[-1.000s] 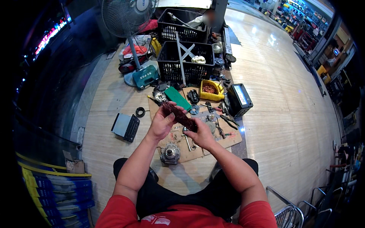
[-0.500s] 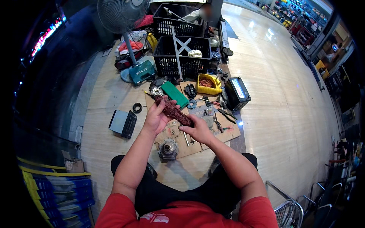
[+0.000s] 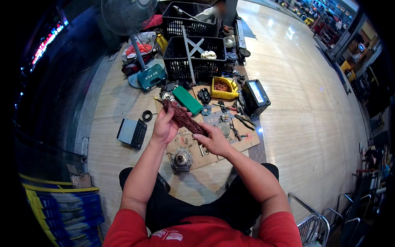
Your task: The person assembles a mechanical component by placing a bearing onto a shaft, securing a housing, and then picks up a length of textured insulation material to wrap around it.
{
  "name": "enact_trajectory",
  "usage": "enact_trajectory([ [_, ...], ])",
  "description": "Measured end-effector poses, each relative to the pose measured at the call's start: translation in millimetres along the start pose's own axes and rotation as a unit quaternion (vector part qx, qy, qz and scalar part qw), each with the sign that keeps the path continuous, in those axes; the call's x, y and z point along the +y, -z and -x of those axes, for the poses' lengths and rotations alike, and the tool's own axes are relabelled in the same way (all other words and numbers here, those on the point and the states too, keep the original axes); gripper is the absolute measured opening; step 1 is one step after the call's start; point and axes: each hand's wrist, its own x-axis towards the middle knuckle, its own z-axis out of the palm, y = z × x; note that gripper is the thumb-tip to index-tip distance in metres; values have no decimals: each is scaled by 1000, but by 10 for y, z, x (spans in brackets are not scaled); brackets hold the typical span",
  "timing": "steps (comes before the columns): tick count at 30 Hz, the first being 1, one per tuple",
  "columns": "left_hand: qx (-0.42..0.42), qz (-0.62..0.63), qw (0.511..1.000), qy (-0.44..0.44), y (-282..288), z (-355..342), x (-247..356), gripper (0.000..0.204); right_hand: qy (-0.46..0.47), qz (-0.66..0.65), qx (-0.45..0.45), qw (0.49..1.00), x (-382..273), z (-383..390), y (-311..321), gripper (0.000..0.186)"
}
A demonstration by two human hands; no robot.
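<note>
Between my hands, above the cardboard, is a long dark reddish-brown stringy bundle [image 3: 184,118], slanting from upper left to lower right. My left hand [image 3: 165,127] is closed round its upper left part, with the thumb on top. At the lower right end, my right hand [image 3: 214,140] pinches it between thumb and fingers. Below the bundle, a round metal motor-like part [image 3: 181,160] stands at the cardboard's near edge. Just beyond the bundle lie a green case [image 3: 187,101] and a silver round part [image 3: 168,96].
Tools and small parts cover the cardboard [image 3: 246,144], among them pliers [image 3: 245,121]. A yellow cut-open container [image 3: 224,94] with copper-coloured scraps and a black battery [image 3: 256,98] stand at far right. Black crates [image 3: 195,69] and a fan [image 3: 138,51] stand behind; a car stereo-like box [image 3: 131,133] lies left.
My hands stay on the bundle. It has shifted slightly left, and its upper part looks a little wider. The whole view has also moved slightly.
</note>
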Motion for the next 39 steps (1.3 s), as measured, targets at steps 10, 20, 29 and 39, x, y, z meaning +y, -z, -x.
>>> enact_trajectory([
  [10,19,20,999,28,9,-21,-13,32,38,-18,9,999,92,-14,-61,27],
  [20,-9,142,986,89,-66,7,-34,53,-88,-441,-93,888,277,-128,56,25],
  [29,34,66,996,55,23,-2,-201,43,-142,-171,-28,975,209,-120,-25,38],
  [39,77,23,993,83,108,-4,-310,32,9,125,19,992,258,-83,17,41],
])
